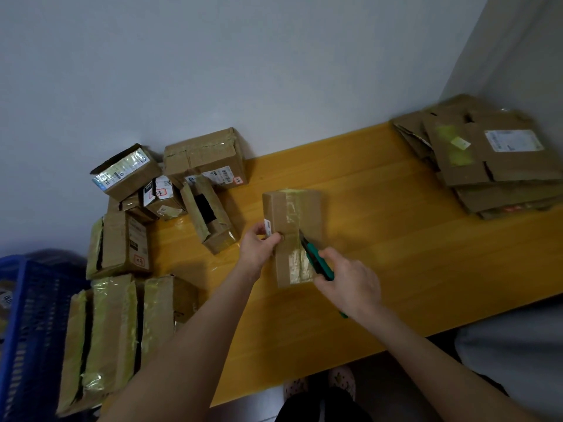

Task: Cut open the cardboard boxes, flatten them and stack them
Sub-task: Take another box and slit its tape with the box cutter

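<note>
- The taped cardboard box (294,236) lay mid-table (396,239).
- The left hand (259,243) pinched its left edge, thumb on top.
- The right hand (350,281) gripped a green utility knife (315,258), blade on the tape seam.
- The box looked light, stiff and glossy-slick; brace the sides.

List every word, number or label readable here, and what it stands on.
None can be read with certainty.
White shipping label on the flattened cardboard stack: blurred.
Barcode label on the rear sealed box: too small.
Red-framed stamp on the left upright box: blurred.
White tag on the held box: blurred.
</note>
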{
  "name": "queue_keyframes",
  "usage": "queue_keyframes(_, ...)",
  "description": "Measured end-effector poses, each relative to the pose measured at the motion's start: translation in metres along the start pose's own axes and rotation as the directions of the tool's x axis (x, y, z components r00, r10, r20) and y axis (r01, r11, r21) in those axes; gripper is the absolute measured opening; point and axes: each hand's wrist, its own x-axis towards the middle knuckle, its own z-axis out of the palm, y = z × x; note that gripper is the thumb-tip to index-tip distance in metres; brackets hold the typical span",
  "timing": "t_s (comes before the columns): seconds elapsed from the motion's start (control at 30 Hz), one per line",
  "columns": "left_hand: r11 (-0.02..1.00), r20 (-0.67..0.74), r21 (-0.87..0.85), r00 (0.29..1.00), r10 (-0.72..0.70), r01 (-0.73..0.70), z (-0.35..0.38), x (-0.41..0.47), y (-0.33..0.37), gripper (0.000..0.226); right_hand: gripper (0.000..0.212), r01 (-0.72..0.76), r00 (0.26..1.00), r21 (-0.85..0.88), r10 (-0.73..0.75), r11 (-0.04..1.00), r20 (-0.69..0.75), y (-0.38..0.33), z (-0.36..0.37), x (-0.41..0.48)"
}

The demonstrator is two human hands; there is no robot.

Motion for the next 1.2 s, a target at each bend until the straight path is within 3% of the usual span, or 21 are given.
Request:
queue_keyframes(0.1, 0.999, -0.028, -0.030, 0.999, -0.044, 0.043, 0.006, 0.000, 0.000, 0.032, 0.039, 0.070, 0.997, -0.115, -0.071, 0.991, -0.010, 0.011, -0.003, -0.003)
queue_keyframes(0.2, 0.961, -0.129, -0.206, 0.968, -0.215, 0.186, 0.000, 0.006, 0.009, 0.040, 0.037, 0.091, 0.995, -0.201, -0.079, 0.975, 0.067, 0.024, 0.002, -0.014)
queue_keyframes(0.27, 0.945, -0.099, -0.239, 0.963, -0.253, 0.223, -0.009, 0.018, 0.022, 0.046, 0.042, 0.010, 0.993, -0.012, -0.008, 1.000, 0.117, 0.035, 0.007, -0.021)
queue_keyframes(0.33, 0.942, -0.043, -0.237, 0.966, -0.256, 0.239, -0.013, 0.024, 0.034, 0.042, 0.047, -0.097, 0.993, 0.312, 0.071, 0.945, 0.096, 0.042, 0.012, -0.020)
queue_keyframes(0.43, 0.887, -0.032, -0.356, 0.945, -0.327, 0.295, -0.002, 0.014, 0.040, 0.018, 0.046, -0.198, 0.972, 0.665, 0.234, 0.720, 0.037, 0.037, 0.015, -0.004)
queue_keyframes(0.53, 0.807, 0.013, -0.422, 0.893, -0.450, 0.413, 0.014, -0.004, 0.020, 0.022, 0.033, -0.296, 0.923, 0.788, 0.375, 0.540, 0.090, 0.030, 0.014, 0.019)
queue_keyframes(0.67, 0.806, 0.096, -0.228, 0.837, -0.539, 0.546, 0.022, -0.018, -0.003, 0.023, 0.031, -0.422, 0.856, 0.817, 0.471, 0.393, 0.216, 0.028, 0.020, 0.036)
queue_keyframes(0.77, 0.831, 0.216, 0.095, 0.804, -0.555, 0.548, 0.006, -0.020, -0.001, 0.030, 0.032, -0.485, 0.825, 0.794, 0.492, 0.367, 0.276, 0.028, 0.027, 0.044)
queue_keyframes(0.83, 0.864, 0.308, 0.316, 0.820, -0.483, 0.391, -0.006, -0.016, 0.010, 0.026, 0.032, -0.500, 0.809, 0.798, 0.511, 0.337, 0.291, 0.029, 0.030, 0.048)
queue_keyframes(0.9, 0.882, 0.332, 0.463, 0.905, -0.265, 0.089, -0.008, -0.007, 0.027, 0.011, 0.031, -0.504, 0.795, 0.806, 0.532, 0.310, 0.292, 0.032, 0.034, 0.051)
queue_keyframes(0.93, 0.828, 0.338, 0.553, 0.934, -0.119, -0.095, -0.006, -0.001, 0.037, 0.010, 0.030, -0.506, 0.789, 0.807, 0.541, 0.304, 0.291, 0.034, 0.036, 0.051)
queue_keyframes(0.97, 0.700, 0.380, 0.655, 0.925, 0.022, -0.286, -0.001, 0.004, 0.047, 0.029, 0.029, -0.509, 0.786, 0.805, 0.546, 0.304, 0.291, 0.036, 0.037, 0.051)
queue_keyframes(1.0, 0.512, 0.481, 0.730, 0.873, 0.085, -0.452, 0.006, 0.010, 0.054, 0.059, 0.029, -0.513, 0.786, 0.799, 0.546, 0.314, 0.291, 0.039, 0.038, 0.051)
queue_keyframes(1.07, 0.149, 0.650, 0.756, 0.757, -0.065, -0.637, 0.026, 0.020, 0.061, 0.115, 0.028, -0.525, 0.790, 0.773, 0.543, 0.356, 0.286, 0.043, 0.042, 0.051)
queue_keyframes(1.1, 0.015, 0.668, 0.737, 0.725, -0.167, -0.676, 0.035, 0.023, 0.061, 0.128, 0.028, -0.530, 0.791, 0.760, 0.543, 0.376, 0.283, 0.045, 0.043, 0.051)
queue_keyframes(1.2, -0.166, 0.627, 0.703, 0.713, -0.315, -0.691, 0.060, 0.033, 0.055, 0.137, 0.028, -0.525, 0.796, 0.754, 0.541, 0.396, 0.270, 0.048, 0.048, 0.052)
